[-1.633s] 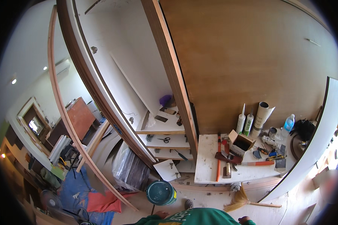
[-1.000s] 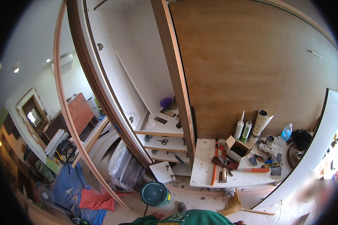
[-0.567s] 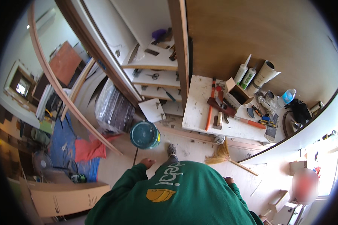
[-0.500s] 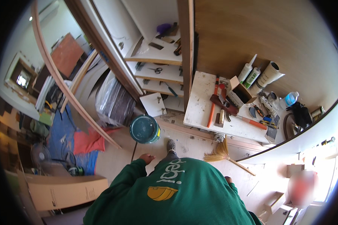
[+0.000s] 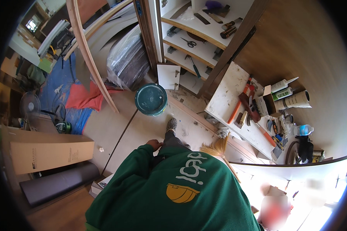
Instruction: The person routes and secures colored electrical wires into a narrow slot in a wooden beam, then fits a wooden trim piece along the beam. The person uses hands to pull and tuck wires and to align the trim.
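Observation:
My left hand (image 5: 154,144) hangs beside my grey trouser leg (image 5: 174,139), fingers loosely curled in, with nothing visible in them. Ahead of it on the floor stands a dark green bucket (image 5: 151,99), and between the two is my patterned shoe (image 5: 172,126). My right hand is out of sight behind the green sweatshirt (image 5: 158,200). To the right of my feet a straw broom (image 5: 216,148) lies near the low white bench.
A white bench (image 5: 229,86) holds a hand plane (image 5: 250,107), sealant tubes (image 5: 282,93), a water bottle (image 5: 304,130) and several tools. Open shelves (image 5: 192,29) carry scissors (image 5: 189,42) and a hammer (image 5: 192,65). Left are a curved wood strip (image 5: 89,57), cardboard box (image 5: 52,150) and dark roll (image 5: 59,186).
My view has turned and shifted, so the bench and shelves sit further right. The left hand has drawn in against my leg. The right hand, partly seen before, has gone from view.

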